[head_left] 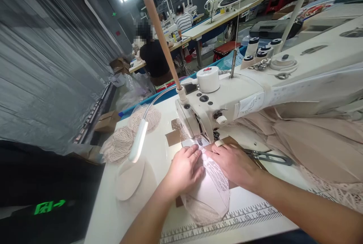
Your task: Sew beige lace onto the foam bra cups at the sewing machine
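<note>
A pale lace-and-fabric piece [211,193] lies on the white table under the head of a sewing machine [195,117], its narrow end at the presser foot [200,141]. My left hand [185,166] rests on the piece's left side, fingertips close to the foot and thumb a little apart from the fingers. From the right, my right hand [234,162] lies over the lace edge with its fingers laid flat toward the foot. Both hands press on the cloth rather than wrap around it. The needle point is too small to make out.
Lace pieces [117,145] and round beige pads [129,183] lie left, below a lit lamp [138,142]. Thread snips [269,157] sit right of my right hand, near piled beige fabric [312,142]. A printed ruler [224,223] runs along the front. People work at machines behind.
</note>
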{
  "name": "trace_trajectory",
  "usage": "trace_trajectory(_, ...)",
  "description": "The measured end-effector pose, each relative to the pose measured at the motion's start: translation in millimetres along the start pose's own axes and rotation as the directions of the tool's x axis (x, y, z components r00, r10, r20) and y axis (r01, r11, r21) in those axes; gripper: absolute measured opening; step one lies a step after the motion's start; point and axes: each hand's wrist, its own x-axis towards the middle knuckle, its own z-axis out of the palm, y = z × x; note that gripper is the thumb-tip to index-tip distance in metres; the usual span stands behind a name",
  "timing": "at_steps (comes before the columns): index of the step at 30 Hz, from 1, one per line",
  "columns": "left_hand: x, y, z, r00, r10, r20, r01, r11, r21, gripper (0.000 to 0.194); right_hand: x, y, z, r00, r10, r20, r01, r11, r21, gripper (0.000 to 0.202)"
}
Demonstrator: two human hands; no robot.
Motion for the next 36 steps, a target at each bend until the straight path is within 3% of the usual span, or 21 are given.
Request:
trace_trajectory(8,9.4,-9.9,-5.8,0.995,0.069,0.066,-0.067,0.998,-0.021,0.048,0.7,-1.5,0.1,0.999,0.044,-0.006,-0.043,0.998,0.034,0.036)
trace_trajectory(17,7.1,-23.3,-10.0,0.982,0.123,0.14,-0.128,0.991,0.029,0.051,1.4,2.1,-1.8,0.997,0.041,0.071,-0.049,0.992,0.118,0.032)
trace_trajectory(20,-2.0,-24.6,-12.0,0.994,0.091,0.068,-0.093,0.995,0.037,0.049,0.3,5.6,-1.3,0.997,0.052,0.065,-0.063,0.984,0.17,0.034)
trace_trajectory(24,-12.9,-9.7,-11.0,0.994,0.082,-0.067,-0.087,0.994,-0.067,0.045,1.1,8.3,-3.7,0.995,0.093,0.042,-0.1,0.97,0.222,0.035)
trace_trajectory(28,-14.2,5.0,1.3,0.996,0.008,-0.09,-0.01,1.0,-0.026,0.014,3.3,9.6,-9.7,0.993,0.087,0.078,-0.104,0.963,0.247,0.033)
trace_trajectory(30,-13.5,5.7,7.9,0.992,-0.001,-0.123,0.002,1.0,0.008,0.015,2.8,10.9,-14.2,0.991,0.089,0.102,-0.115,0.952,0.283,0.033)
trace_trajectory(36,-16.5,-2.3,7.4,0.983,-0.05,-0.179,0.013,0.979,-0.203,0.012,-10.4,10.0,-32.5,0.973,0.026,0.23,-0.117,0.913,0.392,0.031)
